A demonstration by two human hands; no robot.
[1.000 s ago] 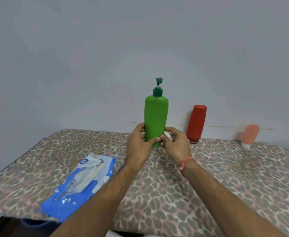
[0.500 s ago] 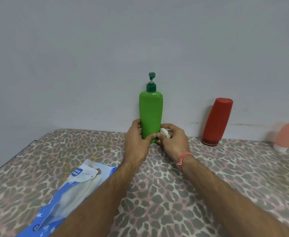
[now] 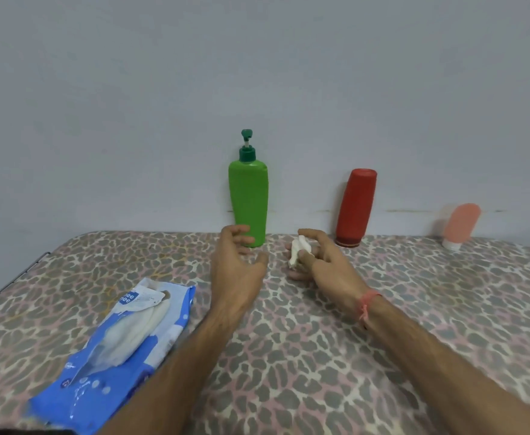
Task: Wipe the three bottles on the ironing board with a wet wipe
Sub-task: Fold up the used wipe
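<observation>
A green pump bottle (image 3: pixel 248 199) stands upright at the back of the leopard-print ironing board (image 3: pixel 320 356), against the wall. A red bottle (image 3: pixel 355 208) stands cap-down to its right, and a small pink tube (image 3: pixel 459 224) further right. My left hand (image 3: pixel 237 263) hovers just in front of the green bottle, fingers apart, holding nothing. My right hand (image 3: pixel 323 262) is a little to the right of it, fingers pinching a crumpled white wet wipe (image 3: pixel 297 250).
A blue wet-wipe pack (image 3: pixel 122 343) lies open on the board at the front left. The grey wall runs right behind the bottles. The board's metal edge (image 3: pixel 13 281) shows at the left.
Both hands have let go of the green bottle, which now stands at the back by the wall. The hands have drawn back and apart; the wipe stays in my right hand.
</observation>
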